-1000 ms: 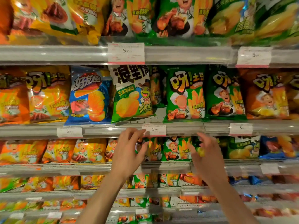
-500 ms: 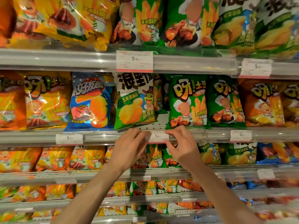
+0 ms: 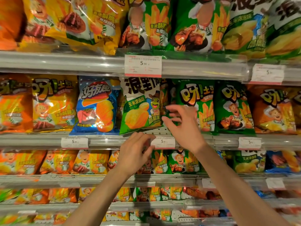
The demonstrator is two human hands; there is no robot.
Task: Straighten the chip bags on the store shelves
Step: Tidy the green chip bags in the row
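A white-and-green corn chip bag (image 3: 140, 105) leans crookedly on the middle shelf (image 3: 104, 141), between a blue ridged-chip bag (image 3: 96, 104) and a green fries bag (image 3: 197, 103). My right hand (image 3: 182, 126) is raised in front of the gap between the corn bag and the green fries bag, fingers spread, holding nothing. My left hand (image 3: 136, 151) hovers at the shelf's front rail below the corn bag, beside a price tag (image 3: 163, 141), fingers loosely curled and empty.
Yellow and orange fries bags (image 3: 53, 103) fill the left of the middle shelf, green (image 3: 232, 106) and orange ones (image 3: 273, 110) the right. Large bags crowd the top shelf (image 3: 65, 62). Smaller bags line the lower shelves (image 3: 81, 178).
Both hands have risen from the lower shelf to the middle shelf. My right hand has lifted off the rail and spread open beside the corn bag. The view has moved closer.
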